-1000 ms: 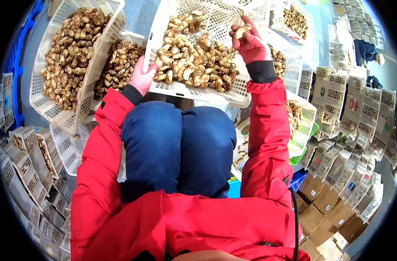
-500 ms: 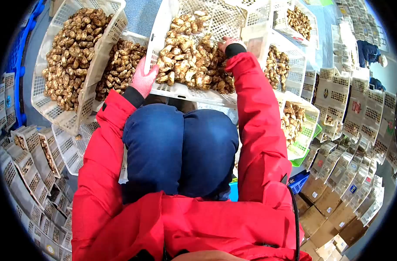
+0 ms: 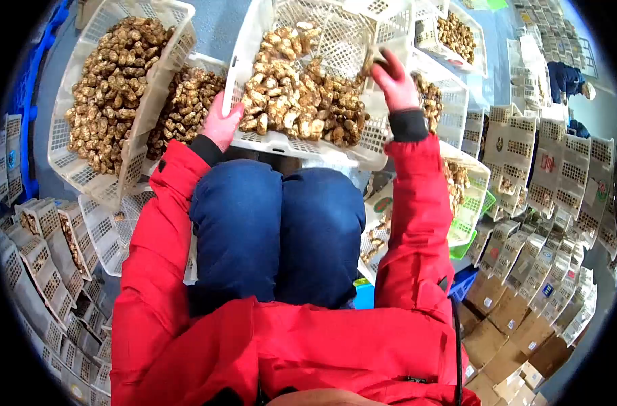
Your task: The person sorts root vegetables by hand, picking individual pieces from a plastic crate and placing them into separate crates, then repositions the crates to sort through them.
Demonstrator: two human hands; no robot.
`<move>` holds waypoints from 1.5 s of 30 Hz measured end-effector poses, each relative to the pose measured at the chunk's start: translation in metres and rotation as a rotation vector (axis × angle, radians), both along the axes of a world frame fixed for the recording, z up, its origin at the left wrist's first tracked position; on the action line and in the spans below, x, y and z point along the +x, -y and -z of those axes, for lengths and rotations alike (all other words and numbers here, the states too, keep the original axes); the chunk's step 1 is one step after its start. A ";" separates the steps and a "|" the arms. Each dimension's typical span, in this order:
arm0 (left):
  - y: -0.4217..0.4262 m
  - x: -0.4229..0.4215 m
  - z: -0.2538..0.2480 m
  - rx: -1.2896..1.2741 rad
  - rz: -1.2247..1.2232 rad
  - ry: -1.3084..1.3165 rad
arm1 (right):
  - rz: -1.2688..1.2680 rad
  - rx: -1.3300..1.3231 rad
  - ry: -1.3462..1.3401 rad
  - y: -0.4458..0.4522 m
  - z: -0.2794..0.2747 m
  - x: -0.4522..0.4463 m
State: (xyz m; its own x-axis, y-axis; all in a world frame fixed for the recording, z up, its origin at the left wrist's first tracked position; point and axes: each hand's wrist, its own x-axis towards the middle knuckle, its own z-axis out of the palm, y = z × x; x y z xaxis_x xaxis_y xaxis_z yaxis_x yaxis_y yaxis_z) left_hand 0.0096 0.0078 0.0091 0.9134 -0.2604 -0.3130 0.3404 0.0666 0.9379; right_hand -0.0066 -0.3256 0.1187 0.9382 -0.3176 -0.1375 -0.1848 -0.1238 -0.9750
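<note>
A white perforated crate (image 3: 281,143) stands in front of my knees, partly filled with brown, knobbly mushroom-like pieces (image 3: 302,101). My left hand (image 3: 222,123), in a pink glove, is wrapped on the crate's left rim near its front corner. My right hand (image 3: 394,80), also pink-gloved, is raised over the crate's right side, its fingers blurred by motion. A small brownish shape shows at its fingertips, too smeared to make out.
At the left stands a tilted crate (image 3: 136,145) full of similar pieces. More crates, one green-edged (image 3: 472,203), lie at the right. Stacked crates (image 3: 552,169) and cardboard boxes (image 3: 488,342) stand farther right. A person in dark clothes (image 3: 565,81) is at the upper right.
My right hand went down into the pieces at the crate's right side, then rose and moved right again. My left hand has stayed on the rim.
</note>
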 end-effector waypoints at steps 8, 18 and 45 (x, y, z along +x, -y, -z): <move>-0.003 0.004 -0.005 0.037 0.123 -0.090 | 0.365 -0.063 -0.183 0.015 0.105 -0.175; -0.032 0.013 -0.069 0.063 -0.062 0.003 | 0.420 0.070 -0.101 -0.035 -0.047 -0.131; 0.034 0.357 -0.055 -0.352 -0.305 -0.293 | 0.393 0.637 -0.319 0.012 0.033 -0.210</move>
State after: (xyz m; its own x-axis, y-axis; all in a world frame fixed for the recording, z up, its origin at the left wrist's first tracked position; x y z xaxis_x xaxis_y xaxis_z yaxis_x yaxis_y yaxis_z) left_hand 0.3662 -0.0258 0.0637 0.8516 -0.1320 -0.5074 0.5000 0.4954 0.7103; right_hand -0.2168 -0.3378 0.0862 0.6595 -0.3858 -0.6452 -0.3804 0.5690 -0.7291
